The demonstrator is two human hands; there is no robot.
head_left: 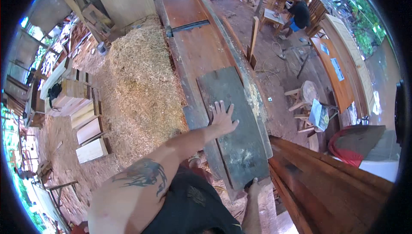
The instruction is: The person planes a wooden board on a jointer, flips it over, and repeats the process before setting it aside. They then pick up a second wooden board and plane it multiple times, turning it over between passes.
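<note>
A wide, dark grey wooden board (240, 148) lies flat along the bed of a long jointer (204, 51). On the board's upper face rests my left hand (224, 120), palm down with the fingers spread. My right hand (254, 187) is at the near end of the board, its thumb over the top edge and the other fingers mostly hidden. Farther up the bed, beyond the board's far end, a dark slot (189, 27) crosses the reddish surface. A raised fence (219, 26) runs along the right side.
A big heap of wood shavings (143, 71) lies left of the jointer. Several cut timber blocks (88, 114) sit farther left. Reddish-brown planks (317, 182) are close on my right. Beyond are a wooden stool (307, 92), a leaning panel (334, 71) and a person (298, 13) working.
</note>
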